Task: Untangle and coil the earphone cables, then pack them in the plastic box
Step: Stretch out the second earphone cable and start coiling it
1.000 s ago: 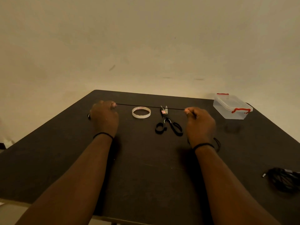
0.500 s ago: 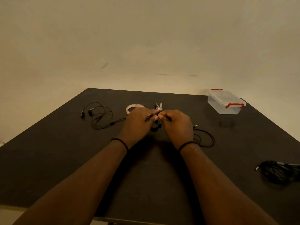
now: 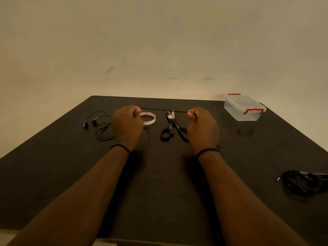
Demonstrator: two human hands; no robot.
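Between the two raised hands, a short stretch of black earphone cable runs taut and almost level above the desk. Each grip is closed on it: the left hand has its fingers curled and pinches the cable's left end at the fingertips, and the right hand does the same at the right end, knuckles toward the person. Both wrists carry a thin black band. From the left grip the rest of that cable drops to the desk and lies in loose loops just to the hand's left, ending in two earbuds that rest side by side near the left edge; another faint loop shows on the desk just right of the left wrist. Under the taut span sit a roll of clear tape, partly hidden by the left hand, and a pair of black-handled scissors, blades pointing away, with one handle ring tucked behind the right hand. Well off to the right, at the far corner, stands the clear plastic box, lid on, with red clips at both ends. Nearer, by the right edge, lies a dark bundle of tangled cables with a small plug poking out on its left.
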